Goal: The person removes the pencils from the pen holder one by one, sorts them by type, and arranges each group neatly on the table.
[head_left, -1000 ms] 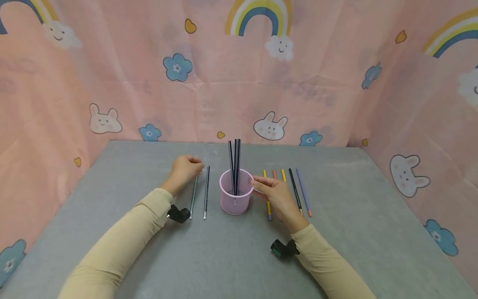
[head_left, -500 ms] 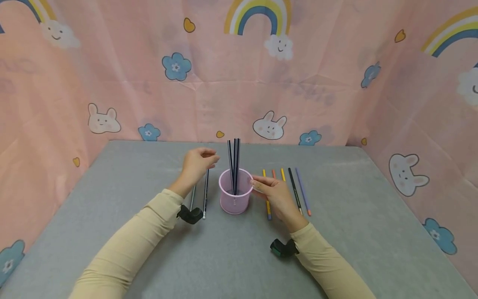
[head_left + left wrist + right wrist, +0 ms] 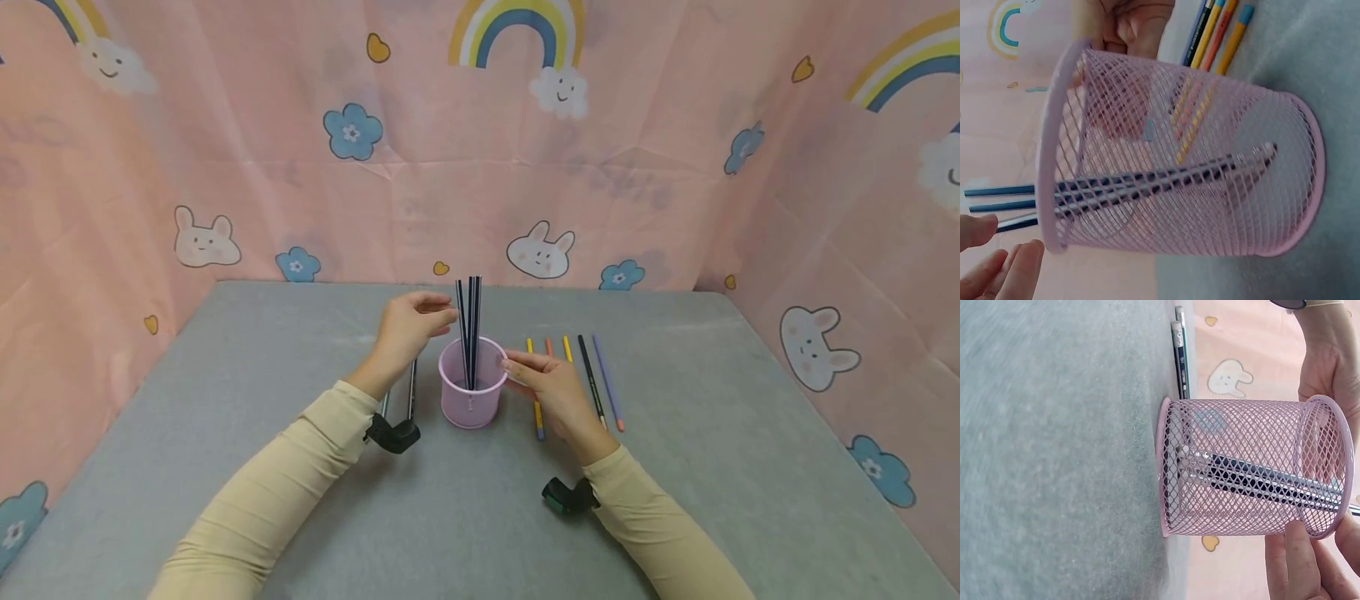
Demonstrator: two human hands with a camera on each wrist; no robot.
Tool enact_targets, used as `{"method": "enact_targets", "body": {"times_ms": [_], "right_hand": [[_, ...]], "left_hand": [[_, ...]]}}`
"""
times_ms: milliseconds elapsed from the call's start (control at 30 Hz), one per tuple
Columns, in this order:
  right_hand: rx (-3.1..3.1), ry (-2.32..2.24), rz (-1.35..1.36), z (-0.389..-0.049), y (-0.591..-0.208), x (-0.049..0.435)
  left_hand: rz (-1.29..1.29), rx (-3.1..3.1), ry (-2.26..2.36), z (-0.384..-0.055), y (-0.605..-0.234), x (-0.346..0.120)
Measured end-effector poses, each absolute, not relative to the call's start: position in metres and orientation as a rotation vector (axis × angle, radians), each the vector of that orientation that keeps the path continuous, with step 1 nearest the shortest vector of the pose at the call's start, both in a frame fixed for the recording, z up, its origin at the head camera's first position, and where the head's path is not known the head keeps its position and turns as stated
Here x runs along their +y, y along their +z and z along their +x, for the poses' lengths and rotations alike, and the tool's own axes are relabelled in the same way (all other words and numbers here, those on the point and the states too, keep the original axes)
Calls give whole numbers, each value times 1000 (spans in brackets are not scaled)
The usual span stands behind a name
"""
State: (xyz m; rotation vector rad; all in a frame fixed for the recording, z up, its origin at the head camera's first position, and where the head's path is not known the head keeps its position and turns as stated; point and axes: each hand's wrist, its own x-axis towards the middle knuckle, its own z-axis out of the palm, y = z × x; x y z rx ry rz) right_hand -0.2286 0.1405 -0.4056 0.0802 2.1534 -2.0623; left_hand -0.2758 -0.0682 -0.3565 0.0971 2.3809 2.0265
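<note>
A pink mesh pencil cup [image 3: 470, 408] stands upright on the grey table, with several dark striped pencils [image 3: 471, 333] leaning inside, eraser ends down. At its right side my right hand [image 3: 558, 400] holds the cup, with thumb at the rim and fingers against the outer wall. My left hand [image 3: 405, 337] is raised beside the pencils' upper ends at the cup's left. In the left wrist view, the left thumb [image 3: 979, 230] is right at the end of the nearest pencil, and the fingers [image 3: 1022, 269] are spread apart from it.
Two pencils [image 3: 412, 392] lie left of the cup, partly hidden by the left forearm. To its right lies a row of coloured pencils, including a black one [image 3: 592, 383] and a purple one [image 3: 608, 383]. A pink printed curtain [image 3: 420, 192] hangs behind the table.
My left hand has moved right, from above the pencils lying at left to the upper ends of those in the cup. The right hand has stayed at the cup.
</note>
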Motion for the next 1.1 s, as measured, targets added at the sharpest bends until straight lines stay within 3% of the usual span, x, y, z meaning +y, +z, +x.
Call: {"method": "enact_targets", "body": {"times_ms": [1100], "right_hand": [[2142, -2061, 71, -231, -407, 140]], "left_hand": [[122, 2403, 1963, -278, -364, -57]]}}
